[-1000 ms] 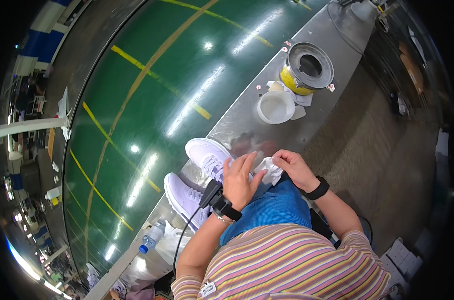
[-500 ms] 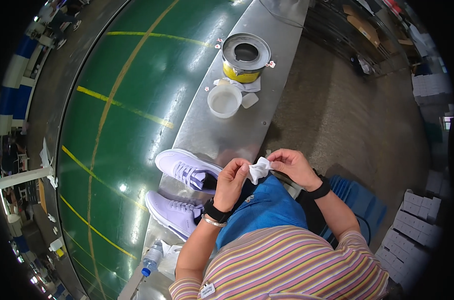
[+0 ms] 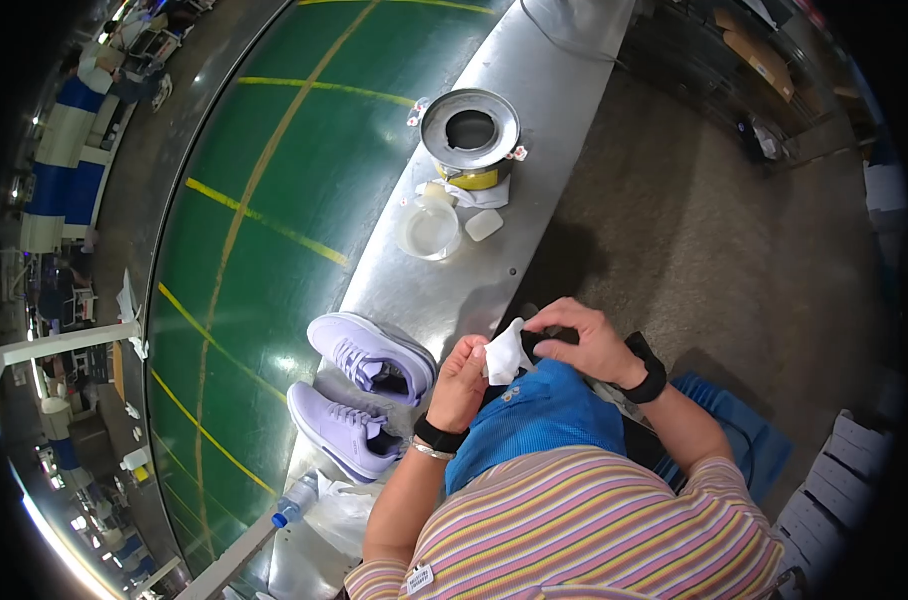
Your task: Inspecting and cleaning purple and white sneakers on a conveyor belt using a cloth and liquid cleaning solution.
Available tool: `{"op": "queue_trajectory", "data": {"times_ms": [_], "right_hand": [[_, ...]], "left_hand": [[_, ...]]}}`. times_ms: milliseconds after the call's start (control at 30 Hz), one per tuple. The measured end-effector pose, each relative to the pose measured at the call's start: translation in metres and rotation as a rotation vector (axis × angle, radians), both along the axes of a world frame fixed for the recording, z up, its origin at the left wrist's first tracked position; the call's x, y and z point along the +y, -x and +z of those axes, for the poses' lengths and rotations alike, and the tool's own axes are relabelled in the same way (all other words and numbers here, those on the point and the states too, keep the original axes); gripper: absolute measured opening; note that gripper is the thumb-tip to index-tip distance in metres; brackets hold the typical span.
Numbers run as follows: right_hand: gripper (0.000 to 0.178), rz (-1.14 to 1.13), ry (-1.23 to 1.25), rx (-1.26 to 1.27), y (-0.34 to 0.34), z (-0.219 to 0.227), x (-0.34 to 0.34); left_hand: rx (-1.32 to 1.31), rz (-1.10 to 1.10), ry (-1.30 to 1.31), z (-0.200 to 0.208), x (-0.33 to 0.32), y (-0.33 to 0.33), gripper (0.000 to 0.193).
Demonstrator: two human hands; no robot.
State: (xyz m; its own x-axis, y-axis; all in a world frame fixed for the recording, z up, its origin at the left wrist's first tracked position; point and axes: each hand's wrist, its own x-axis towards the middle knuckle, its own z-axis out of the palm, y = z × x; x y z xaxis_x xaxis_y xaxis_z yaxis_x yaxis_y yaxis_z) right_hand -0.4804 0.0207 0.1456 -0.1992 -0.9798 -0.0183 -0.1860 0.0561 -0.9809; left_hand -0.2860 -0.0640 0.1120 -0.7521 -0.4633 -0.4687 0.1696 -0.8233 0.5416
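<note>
Above my lap, my left hand (image 3: 458, 385) is closed on one side of a small white cloth (image 3: 507, 354), pinching it between thumb and fingers. The cloth hangs partly spread, with one corner pointing up. At its other side, my right hand (image 3: 592, 348) has thumb and index finger parted. Its index fingertip is close to the upper corner; whether they touch I cannot tell. Left of my hands, two lilac sneakers, a farther shoe (image 3: 371, 357) and a nearer shoe (image 3: 344, 432), sit side by side on the metal bench with toes to the left.
Farther up the metal bench (image 3: 494, 262) stand a yellow tin with a blackened ring top (image 3: 471, 130), a translucent plastic tub (image 3: 429, 230) and its small white lid (image 3: 484, 225). A water bottle (image 3: 296, 500) lies near the lower left, beside a green surface (image 3: 274, 230) with yellow lines.
The crumpled cloth is now more spread out. My right thumb and index finger have parted, while my left hand keeps its hold. The view has shifted slightly.
</note>
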Motion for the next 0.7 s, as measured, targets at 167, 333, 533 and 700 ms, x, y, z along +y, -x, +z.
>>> {"op": "queue_trajectory", "data": {"times_ms": [167, 333, 533, 700], "right_hand": [[0.02, 0.128, -0.212, -0.153, 0.023, -0.014, 0.002], [0.011, 0.075, 0.003, -0.318, 0.031, -0.031, -0.007], [0.011, 0.13, -0.264, -0.788, 0.022, -0.035, -0.017], [0.012, -0.016, -0.247, -0.519, 0.004, -0.029, -0.031]], "left_hand": [[-0.103, 0.038, 0.057, 0.013, 0.004, 0.033, 0.015], [-0.45, 0.06, 0.441, 0.01, 0.01, 0.045, 0.027], [-0.346, 0.131, 0.384, 0.006, 0.029, 0.051, 0.027], [-0.397, 0.199, 0.236, 0.011, 0.032, 0.033, 0.021]]}}
